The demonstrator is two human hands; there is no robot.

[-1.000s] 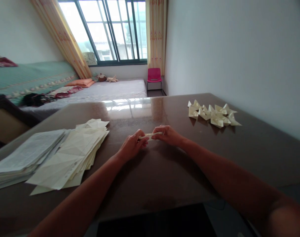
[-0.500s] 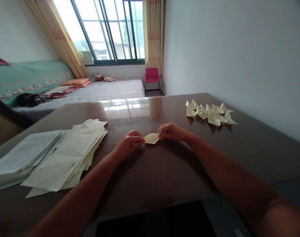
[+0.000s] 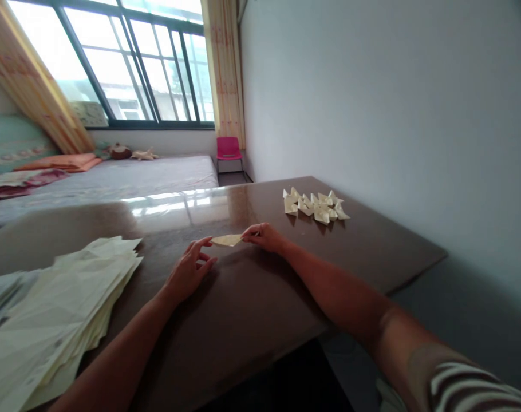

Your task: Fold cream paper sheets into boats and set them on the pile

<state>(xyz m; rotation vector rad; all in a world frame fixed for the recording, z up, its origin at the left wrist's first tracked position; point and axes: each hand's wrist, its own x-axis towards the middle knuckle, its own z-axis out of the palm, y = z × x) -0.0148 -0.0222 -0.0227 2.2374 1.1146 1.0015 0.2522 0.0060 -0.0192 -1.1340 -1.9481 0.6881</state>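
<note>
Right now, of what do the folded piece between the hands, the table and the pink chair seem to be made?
Folded piece: likely thin cream paper, matte, by its flat faces and crisp edges.
Table: glossy brown top that mirrors the window; perhaps lacquered wood or glass.
Pink chair: probably plastic, with a smooth, evenly coloured shell.

Pinching one end of a folded paper [image 3: 228,240] with the right hand [image 3: 263,236], with the spread left hand [image 3: 189,272] at its other end. Working above a brown table [image 3: 243,303], between stacked sheets [image 3: 67,303] and folded shapes [image 3: 320,208]. Facing a bed [image 3: 166,170] and window [image 3: 135,63].
</note>
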